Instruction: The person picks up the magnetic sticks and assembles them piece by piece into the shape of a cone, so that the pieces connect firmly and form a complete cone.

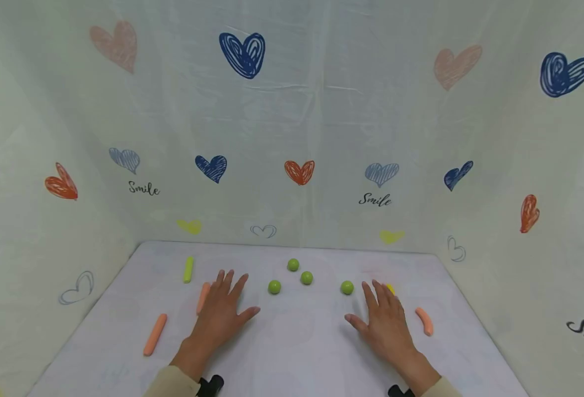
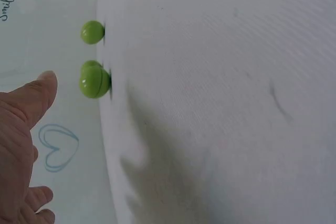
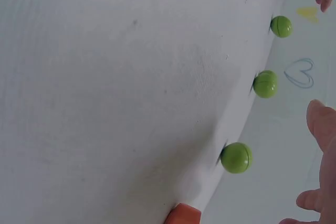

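Note:
My left hand (image 1: 220,316) hovers over the left part of the white table with fingers spread, holding nothing. Partly covered by it is an orange stick (image 1: 203,298); a second orange stick (image 1: 155,334) lies farther left. My right hand (image 1: 385,324) is likewise held over the table, fingers extended and nothing in them. Just left of its fingertips sits a green ball (image 1: 347,287). Behind its fingers a small yellow piece (image 1: 391,288) shows only in part. Between the hands, toward the back, are more green balls (image 1: 274,286), (image 2: 92,32), (image 3: 281,26).
A curved orange piece (image 1: 424,321) lies right of the right hand. Near the back left is a yellow-green stick (image 1: 188,269). The white table (image 1: 292,353) meets a pale curtain (image 1: 292,110) printed with hearts behind and at both sides.

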`<state>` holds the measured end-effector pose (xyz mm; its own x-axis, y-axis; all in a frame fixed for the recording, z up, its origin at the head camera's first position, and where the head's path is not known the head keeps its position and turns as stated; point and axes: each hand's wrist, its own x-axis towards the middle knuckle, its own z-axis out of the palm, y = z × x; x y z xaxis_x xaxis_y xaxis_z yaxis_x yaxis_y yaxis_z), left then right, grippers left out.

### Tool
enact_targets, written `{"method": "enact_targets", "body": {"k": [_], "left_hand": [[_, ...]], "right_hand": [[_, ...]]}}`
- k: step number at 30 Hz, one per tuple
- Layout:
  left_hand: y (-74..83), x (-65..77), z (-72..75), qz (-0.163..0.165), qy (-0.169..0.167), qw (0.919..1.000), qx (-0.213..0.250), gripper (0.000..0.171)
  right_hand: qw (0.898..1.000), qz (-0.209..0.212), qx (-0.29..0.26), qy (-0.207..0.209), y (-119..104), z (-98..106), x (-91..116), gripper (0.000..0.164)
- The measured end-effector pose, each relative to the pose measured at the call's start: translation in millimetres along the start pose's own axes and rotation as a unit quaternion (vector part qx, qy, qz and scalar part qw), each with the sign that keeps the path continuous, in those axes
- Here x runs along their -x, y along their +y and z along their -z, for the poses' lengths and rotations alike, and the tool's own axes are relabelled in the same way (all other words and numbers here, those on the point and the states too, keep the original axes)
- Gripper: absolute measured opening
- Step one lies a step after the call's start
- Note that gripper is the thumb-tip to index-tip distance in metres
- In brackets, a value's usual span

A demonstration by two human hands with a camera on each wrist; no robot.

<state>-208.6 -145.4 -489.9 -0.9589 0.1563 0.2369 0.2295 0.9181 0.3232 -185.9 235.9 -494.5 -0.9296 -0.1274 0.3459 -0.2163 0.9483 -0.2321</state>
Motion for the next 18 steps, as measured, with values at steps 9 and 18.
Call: {"method": "enact_targets", "body": {"k": [9, 18], "left_hand": [[19.4, -29.5, -16.3, 0.072, -0.014, 0.9819, 0.175, 0.081], [24.0, -54.2, -42.6, 0.159, -0.032, 0.9439, 0.288, 0.073]], "right_hand": [[0.992, -0.059, -0.107, 0.007, 17.3, 21.6, 0.3, 0.075], [0.965, -0.172, -0.194, -0.047, 28.6, 42.7, 5.3, 0.066]]}}
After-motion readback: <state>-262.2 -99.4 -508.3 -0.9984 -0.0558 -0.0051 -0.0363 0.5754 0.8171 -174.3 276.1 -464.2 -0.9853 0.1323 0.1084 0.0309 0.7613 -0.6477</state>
